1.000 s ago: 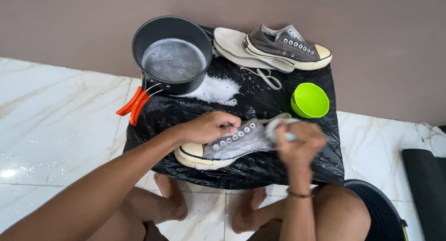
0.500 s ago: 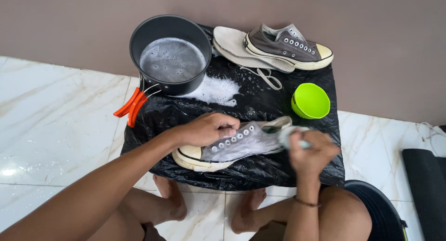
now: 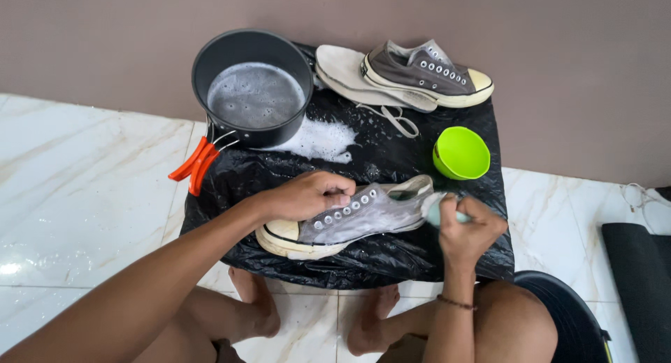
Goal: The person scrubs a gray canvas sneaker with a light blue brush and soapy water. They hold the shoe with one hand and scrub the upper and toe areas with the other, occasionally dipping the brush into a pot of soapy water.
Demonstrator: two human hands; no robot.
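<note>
My left hand (image 3: 307,195) presses down on the toe end of a wet grey canvas sneaker with a cream rubber sole (image 3: 349,219), fingers curled over its eyelets. The shoe lies on its side on the crinkled black plastic sheet (image 3: 231,188), laces out, fabric dark and soapy. My right hand (image 3: 468,230) is clenched around a pale green brush (image 3: 440,210) at the heel.

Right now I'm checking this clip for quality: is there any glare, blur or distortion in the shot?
In the head view the light is soft and even; glare shows on the wet marble floor at the left edge. The black plastic sheet glistens. The right hand and its pale brush look slightly smeared, while the left hand on the grey shoe is sharp. Edges bow a little.
</note>
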